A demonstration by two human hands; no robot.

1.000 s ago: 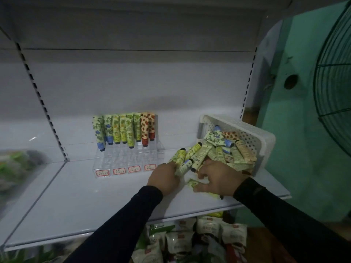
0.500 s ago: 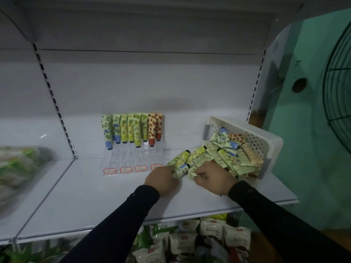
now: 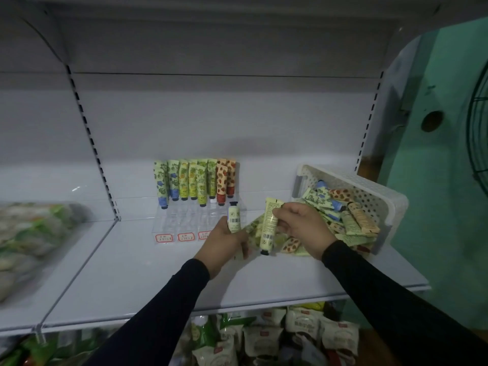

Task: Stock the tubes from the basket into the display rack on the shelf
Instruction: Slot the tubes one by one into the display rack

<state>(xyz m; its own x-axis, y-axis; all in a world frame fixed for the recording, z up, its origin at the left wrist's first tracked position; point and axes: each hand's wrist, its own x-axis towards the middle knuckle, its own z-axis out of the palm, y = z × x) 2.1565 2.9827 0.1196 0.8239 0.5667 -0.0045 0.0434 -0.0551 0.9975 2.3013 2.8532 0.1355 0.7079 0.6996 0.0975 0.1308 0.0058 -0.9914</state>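
A clear display rack (image 3: 179,220) stands on the white shelf (image 3: 137,273), with several patterned tubes (image 3: 195,180) upright in its back row. To the right a white perforated basket (image 3: 380,196) lies tipped, and several tubes (image 3: 340,212) spill from it onto the shelf. My left hand (image 3: 224,244) grips a pale green tube (image 3: 234,217), cap up, just in front of the rack's right end. My right hand (image 3: 303,228) holds another pale green tube (image 3: 269,225), cap down, over the spilled pile.
Blurred green packets (image 3: 31,233) fill the shelf bay to the left. Snack bags (image 3: 277,336) crowd the shelf below. A green wall (image 3: 449,180) and a wire fan guard (image 3: 478,138) stand at the right. Red price labels (image 3: 174,237) line the rack's front.
Both hands have lifted off the pile on the shelf. Each now holds one tube raised, the left hand closer to the rack than before.
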